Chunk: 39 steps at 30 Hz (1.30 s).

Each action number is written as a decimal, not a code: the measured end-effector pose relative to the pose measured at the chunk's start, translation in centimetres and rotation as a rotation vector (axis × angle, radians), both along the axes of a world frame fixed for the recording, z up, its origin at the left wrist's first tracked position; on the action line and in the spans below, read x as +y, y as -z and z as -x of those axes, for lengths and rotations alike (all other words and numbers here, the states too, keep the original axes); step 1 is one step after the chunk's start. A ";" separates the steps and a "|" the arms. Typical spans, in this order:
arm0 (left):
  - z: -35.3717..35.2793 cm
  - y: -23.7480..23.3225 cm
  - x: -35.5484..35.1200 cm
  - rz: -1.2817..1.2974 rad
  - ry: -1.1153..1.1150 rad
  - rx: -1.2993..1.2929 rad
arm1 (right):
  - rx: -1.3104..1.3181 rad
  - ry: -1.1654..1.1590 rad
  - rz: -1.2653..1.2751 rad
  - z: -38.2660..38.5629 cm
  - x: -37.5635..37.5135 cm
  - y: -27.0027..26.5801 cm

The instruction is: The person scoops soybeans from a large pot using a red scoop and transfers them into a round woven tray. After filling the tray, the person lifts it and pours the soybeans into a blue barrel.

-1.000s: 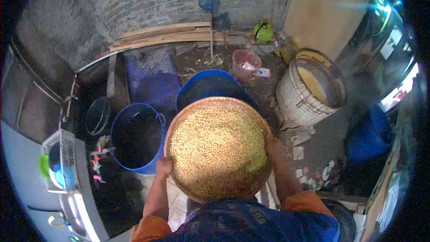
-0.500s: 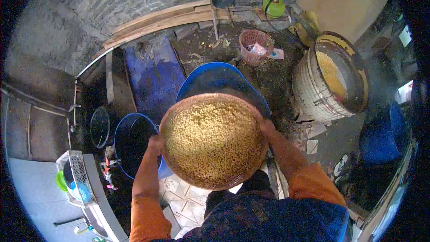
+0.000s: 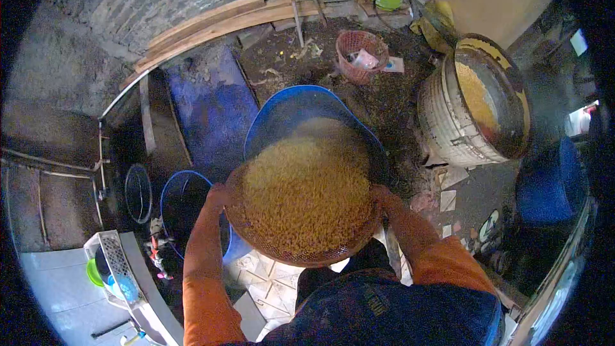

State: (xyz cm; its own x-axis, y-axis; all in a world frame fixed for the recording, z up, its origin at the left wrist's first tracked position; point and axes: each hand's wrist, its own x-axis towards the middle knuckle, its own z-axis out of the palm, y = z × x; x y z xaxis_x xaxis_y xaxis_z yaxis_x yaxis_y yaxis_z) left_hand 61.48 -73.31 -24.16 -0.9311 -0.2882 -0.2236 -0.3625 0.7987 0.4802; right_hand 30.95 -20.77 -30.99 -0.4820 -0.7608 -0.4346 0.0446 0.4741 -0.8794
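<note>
Both my hands grip a wide, round reddish-brown woven basket at opposite sides. My left hand closes on its left rim, and my right hand on its right rim. A heap of yellow, soybean-like beans fills the basket, blurred by motion toward the far side. The basket tips away from me over a large blue tub. Its far rim is hidden by the beans, which overlap the tub's opening in this view.
To the right stands a big metal drum with yellow beans inside. A small pink basket sits on the dirt floor behind. On the left are a dark, blue-rimmed bucket, a red-handled tap and a white rack.
The basket has tipped forward, and the beans have shifted from an even spread toward the far edge over the blue tub. Both hands keep their hold on the rim.
</note>
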 end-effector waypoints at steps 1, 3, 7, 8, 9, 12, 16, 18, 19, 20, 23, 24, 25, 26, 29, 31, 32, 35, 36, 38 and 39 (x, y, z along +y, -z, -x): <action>1.3 -3.1 1.8 -0.313 -0.292 0.019 | 0.005 -0.025 0.005 0.0 0.4 0.0; 4.3 -8.1 4.1 -0.639 -0.616 -0.010 | 0.010 -0.061 0.021 0.1 1.0 0.4; 8.0 -12.4 5.0 -0.463 -0.491 -0.178 | 0.012 -0.109 0.047 0.7 1.8 0.2; 8.4 -13.2 5.1 -0.436 -0.475 -0.209 | 0.015 -0.117 0.052 0.7 2.0 0.1; 8.8 -13.9 5.0 -0.414 -0.464 -0.232 | 0.013 -0.123 0.058 0.8 2.1 0.0; 9.7 -16.2 5.1 -0.365 -0.444 -0.284 | 0.020 -0.142 0.082 1.1 2.6 0.0; 10.3 -15.8 3.1 -0.400 -0.468 -0.278 | 0.016 -0.158 0.114 1.9 3.2 -0.4; 10.4 -14.6 2.0 -0.450 -0.501 -0.238 | 0.010 -0.166 0.142 2.3 3.4 0.0; 10.8 -16.0 2.4 -0.369 -0.490 -0.220 | 0.003 -0.172 0.161 2.7 3.3 0.0; 10.9 -16.8 2.6 -0.289 -0.479 -0.202 | -0.003 -0.178 0.175 3.1 3.3 0.0; 10.1 -13.4 -0.9 -0.669 -0.490 -0.092 | 0.115 -0.232 0.109 4.1 2.4 0.8; 10.0 -13.1 -1.4 -0.667 -0.492 -0.088 | 0.244 -0.287 0.028 4.8 1.9 1.2; 9.9 -12.8 -2.0 -0.739 -0.528 -0.091 | 0.371 -0.340 -0.055 5.4 1.5 1.6; 9.9 -12.5 -2.2 -0.813 -0.567 -0.100 | 0.492 -0.394 -0.139 5.9 1.4 1.8; 10.7 -21.5 2.1 -0.447 -0.346 0.013 | 0.525 -0.413 -0.261 6.9 1.9 1.8; 12.4 -27.6 5.8 -0.480 -0.525 0.076 | 0.388 -0.333 -0.306 9.8 1.9 0.8; 11.9 -25.4 4.2 0.046 -0.226 0.015 | 0.320 -0.285 -0.326 10.6 2.3 1.3; 11.0 -18.0 -2.1 0.603 0.177 0.344 | 0.328 -0.402 -0.406 8.1 3.4 0.5; 12.9 -20.4 0.6 0.164 -0.179 0.056 | 0.482 -0.550 -0.442 9.4 2.2 0.5; 12.0 -19.7 1.2 -0.534 -0.537 -0.404 | 0.662 -0.874 -0.524 5.1 2.4 2.5; 11.3 -18.4 0.3 -0.537 -0.532 -0.407 | 0.763 -1.031 -0.563 4.4 2.1 2.5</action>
State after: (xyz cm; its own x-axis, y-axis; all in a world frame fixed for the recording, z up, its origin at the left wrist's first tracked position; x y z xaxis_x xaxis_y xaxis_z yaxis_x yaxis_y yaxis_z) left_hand 50.19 -72.98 -5.74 -0.5196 -0.4234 -0.7421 -0.8506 0.1748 0.4958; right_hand 26.52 -18.70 -33.52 -0.0725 -0.7265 -0.6834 -0.9325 0.2925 -0.2120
